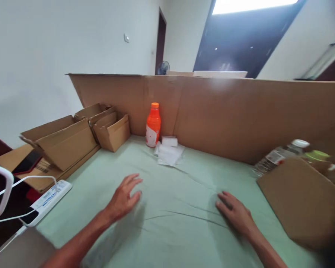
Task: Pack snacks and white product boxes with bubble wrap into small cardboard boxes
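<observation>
The pale green cloth [173, 201] covers the table, and both hands lie palm-down on it, seemingly flattening its creases; the left hand [124, 197] and the right hand [236, 214] have fingers spread and grasp nothing. Behind them an orange bottle [153, 125], capped and full, stands against the cardboard wall [240, 111] beside folded white packets [169, 150]; the open cartons [72, 137] at left show no visible contents.

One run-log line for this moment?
left hand: flat on green cloth, holding nothing | right hand: flat on cloth, holding nothing | orange bottle: upright by cardboard wall

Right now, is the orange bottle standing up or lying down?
Standing up. The orange bottle sits on its base, cap on top, against the cardboard wall.
</observation>
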A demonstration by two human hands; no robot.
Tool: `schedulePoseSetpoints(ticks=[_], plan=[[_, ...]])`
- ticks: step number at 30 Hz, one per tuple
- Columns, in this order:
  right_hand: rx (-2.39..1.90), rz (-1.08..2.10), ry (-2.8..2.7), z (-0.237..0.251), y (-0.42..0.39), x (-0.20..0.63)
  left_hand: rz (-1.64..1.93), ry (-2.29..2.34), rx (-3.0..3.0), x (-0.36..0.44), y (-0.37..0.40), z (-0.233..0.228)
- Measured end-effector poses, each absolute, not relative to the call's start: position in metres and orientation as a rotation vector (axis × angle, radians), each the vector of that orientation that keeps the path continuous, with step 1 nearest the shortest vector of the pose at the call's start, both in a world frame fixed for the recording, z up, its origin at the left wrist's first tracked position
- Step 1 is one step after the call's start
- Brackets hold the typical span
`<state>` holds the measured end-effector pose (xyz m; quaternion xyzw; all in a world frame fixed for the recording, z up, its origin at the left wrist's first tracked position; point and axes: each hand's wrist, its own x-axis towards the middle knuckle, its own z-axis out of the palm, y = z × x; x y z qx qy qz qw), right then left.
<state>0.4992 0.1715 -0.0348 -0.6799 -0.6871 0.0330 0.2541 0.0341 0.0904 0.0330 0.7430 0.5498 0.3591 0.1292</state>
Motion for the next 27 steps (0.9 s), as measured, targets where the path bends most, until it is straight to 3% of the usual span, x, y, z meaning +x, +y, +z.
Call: schedulePoseSetpoints(ticks=[6, 10, 14, 17, 22, 27], plan=[[-1.798, -0.255, -2.077, -0.068, 0.156, 0.462, 1.158, 2.280, 2.153, -0.055, 0.205, 0.105], [-1.817, -0.293, -2.124, -0.062, 0.159, 0.470, 1.115, 2.432, 2.017, -0.080, 0.279, 0.131], [-1.816, -0.303, -2.147, -0.063, 0.160, 0.476, 1.023, 2.401, 2.040, -0.089, 0.299, 0.133], [-1.799, -0.303, -2.146, -0.066, 0.160, 0.475, 0.992, 2.281, 2.188, -0.092, 0.266, 0.128], [-1.816, -0.384, -1.995, -0.060, 0.155, 0.464, 1.023, 2.017, 2.425, -0.088, 0.142, 0.116], [-1.829, -0.420, -1.934, -0.034, 0.146, 0.441, 1.483, 1.737, 2.512, -0.058, 0.022, 0.101]])
